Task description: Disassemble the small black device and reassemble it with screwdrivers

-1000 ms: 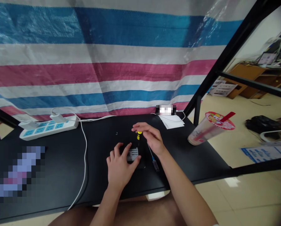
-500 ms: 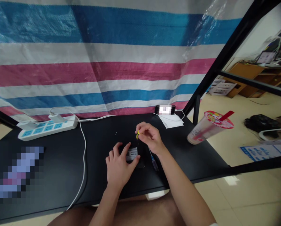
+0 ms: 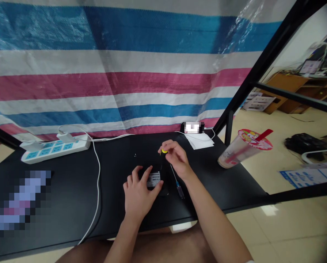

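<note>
A small black device with a white label lies on the black table. My left hand rests on it, fingers spread over its left side and near edge, pressing it down. My right hand is pinched on the yellow-topped handle of a small screwdriver, which stands nearly upright with its tip at the far right part of the device. A second screwdriver with a blue handle lies on the table under my right wrist.
A white and blue power strip with a white cable sits at the back left. Folded white paper lies at the back right. A drink cup with a red straw stands at the right edge. A striped tarp hangs behind.
My right hand's fingers have shifted around the yellow screwdriver handle, from spread out to a tight pinch. The left hand and the device have stayed put.
</note>
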The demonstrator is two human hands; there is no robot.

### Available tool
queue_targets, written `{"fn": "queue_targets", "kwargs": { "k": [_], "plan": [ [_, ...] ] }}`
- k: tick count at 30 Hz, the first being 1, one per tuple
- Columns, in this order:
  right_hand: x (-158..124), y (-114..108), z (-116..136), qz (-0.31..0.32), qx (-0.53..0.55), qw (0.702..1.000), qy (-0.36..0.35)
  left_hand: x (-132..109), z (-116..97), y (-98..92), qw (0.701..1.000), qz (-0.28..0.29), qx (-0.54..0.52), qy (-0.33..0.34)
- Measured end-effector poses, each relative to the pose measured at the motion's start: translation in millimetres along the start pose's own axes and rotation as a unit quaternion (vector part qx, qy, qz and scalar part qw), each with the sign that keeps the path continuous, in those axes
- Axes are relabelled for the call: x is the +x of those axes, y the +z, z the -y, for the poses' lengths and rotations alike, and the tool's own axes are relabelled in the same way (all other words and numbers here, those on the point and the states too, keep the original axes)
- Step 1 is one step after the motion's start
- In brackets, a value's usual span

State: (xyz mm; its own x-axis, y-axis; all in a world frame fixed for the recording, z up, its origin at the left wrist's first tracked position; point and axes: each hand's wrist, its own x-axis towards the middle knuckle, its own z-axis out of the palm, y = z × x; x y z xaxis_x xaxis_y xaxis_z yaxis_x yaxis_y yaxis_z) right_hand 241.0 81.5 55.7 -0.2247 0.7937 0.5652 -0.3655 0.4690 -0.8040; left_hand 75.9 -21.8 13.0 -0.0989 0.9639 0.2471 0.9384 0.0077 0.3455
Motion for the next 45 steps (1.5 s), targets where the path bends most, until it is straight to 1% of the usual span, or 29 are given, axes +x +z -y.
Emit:
{"fn": "queue_targets", "kwargs": {
  "k": [2, 4, 7, 9, 12, 14, 16, 17, 21, 23, 25, 30, 35, 41, 45],
  "plan": [
    [0.1, -0.3, 0.4, 0.014, 0.005, 1.000, 0.018, -0.1, 0.7, 1.0, 1.000, -0.003, 0.002, 0.001],
    [0.1, -0.3, 0.6, 0.006, 0.002, 1.000, 0.024, 0.4, 1.1, 1.7, 1.000, -0.005, 0.003, 0.002],
    [0.0, -0.8, 0.4, -0.015, -0.013, 1.000, -0.005, 1.4, 0.5, 1.0, 1.000, -0.004, 0.000, 0.001],
    [-0.3, -1.1, 0.8, -0.007, -0.009, 1.000, -0.010, 1.6, -0.3, 0.0, 1.000, -0.003, 0.000, 0.000],
    [-0.5, 0.1, 1.6, 0.010, -0.006, 1.000, 0.014, 1.1, -0.4, -0.4, 1.000, -0.003, 0.000, -0.001],
    [-0.2, 1.8, 1.3, -0.009, -0.022, 1.000, 0.006, 0.7, 0.2, 0.0, 1.000, -0.001, 0.001, -0.001],
    [-0.2, 2.9, 0.8, -0.032, -0.039, 0.999, -0.016, 0.5, 0.8, 0.7, 1.000, 0.001, 0.000, -0.001],
    [-0.4, 3.1, 0.8, -0.033, -0.043, 0.998, -0.023, 0.5, 1.1, 1.1, 1.000, 0.001, -0.001, -0.001],
    [-2.6, 2.3, 3.2, 0.024, -0.027, 0.999, -0.006, 0.5, 1.5, 2.1, 1.000, -0.004, -0.001, 0.003],
    [-3.6, 2.2, 3.9, 0.039, -0.016, 0.999, 0.003, 0.6, 1.2, 1.8, 1.000, -0.002, 0.000, 0.003],
    [-3.8, 2.4, 3.1, 0.037, -0.018, 0.999, 0.005, 0.7, 0.8, 1.0, 1.000, 0.002, 0.000, 0.001],
    [-3.0, 0.5, 2.1, -0.006, -0.035, 0.999, -0.018, 0.9, 0.8, 0.4, 1.000, 0.000, -0.004, 0.002],
    [-5.3, -1.1, 5.8, 0.036, -0.012, 0.999, -0.002, 0.6, 1.7, 1.8, 1.000, -0.003, -0.004, 0.001],
    [-6.6, 2.5, 3.3, 0.053, 0.003, 0.999, -0.011, 0.7, 0.3, 0.9, 1.000, 0.001, -0.003, -0.002],
    [-6.8, 2.8, 0.4, 0.024, -0.039, 0.998, -0.034, 1.0, -0.4, -0.1, 1.000, 0.002, -0.002, -0.003]
  ]
}}
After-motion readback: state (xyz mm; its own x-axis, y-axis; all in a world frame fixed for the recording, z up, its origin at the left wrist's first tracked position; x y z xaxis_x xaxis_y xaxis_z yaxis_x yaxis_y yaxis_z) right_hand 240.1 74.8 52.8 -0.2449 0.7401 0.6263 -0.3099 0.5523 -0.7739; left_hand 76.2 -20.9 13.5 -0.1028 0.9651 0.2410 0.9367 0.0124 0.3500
